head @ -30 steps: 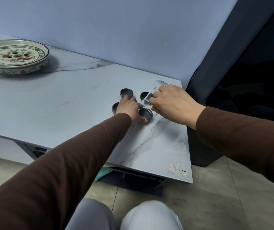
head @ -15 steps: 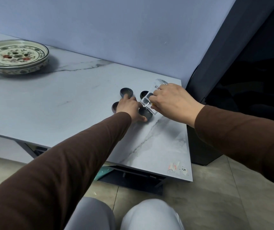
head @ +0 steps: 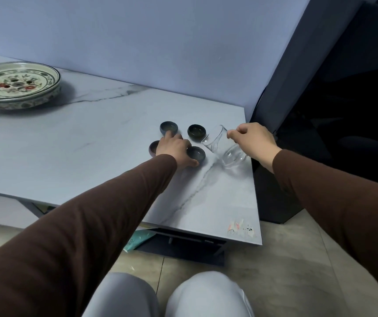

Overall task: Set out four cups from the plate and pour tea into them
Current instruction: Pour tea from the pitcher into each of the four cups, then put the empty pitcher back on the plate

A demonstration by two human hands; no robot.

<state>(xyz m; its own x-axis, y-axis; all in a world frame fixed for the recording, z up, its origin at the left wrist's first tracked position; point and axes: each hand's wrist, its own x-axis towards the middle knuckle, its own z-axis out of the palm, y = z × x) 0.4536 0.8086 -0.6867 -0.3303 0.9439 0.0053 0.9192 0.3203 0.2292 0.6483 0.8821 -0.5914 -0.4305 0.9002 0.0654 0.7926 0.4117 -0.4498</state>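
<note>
At the upper left of the frame a round ceramic plate with a painted red-and-green floral centre [head: 17, 84] sits on the pale marble-patterned tabletop [head: 92, 138], with no cups left on it. Well to its right, near the middle of the frame, four small dark glazed cups stand in a square: the far-left cup [head: 168, 128], the near-left cup [head: 154, 148], the far-right cup [head: 196, 131] and the near-right cup [head: 196, 154]. They look low, thick-walled and smooth, with a dull sheen; whether each holds tea cannot be told.

The left hand [head: 174, 149] lies spread and flat among the cups, gripping nothing, a fingertip touching the far-left cup and the thumb beside the near-right one. It appears to steady the group.

Just right of the cups, the right hand [head: 252, 140] is closed on the far side of a clear glass pitcher [head: 223, 148], which is tilted with its mouth toward the two right-hand cups. The glass is thin, transparent and rounded at the base, and looks almost empty.

The step in hand seems to be pouring into the right-hand cups. To do it well, the person should bring the lip directly over a cup and tilt slowly, since the openings are narrow. Smooth glass slips easily, so a firm hold matters, and the left fingers should stay clear of the stream.
</note>
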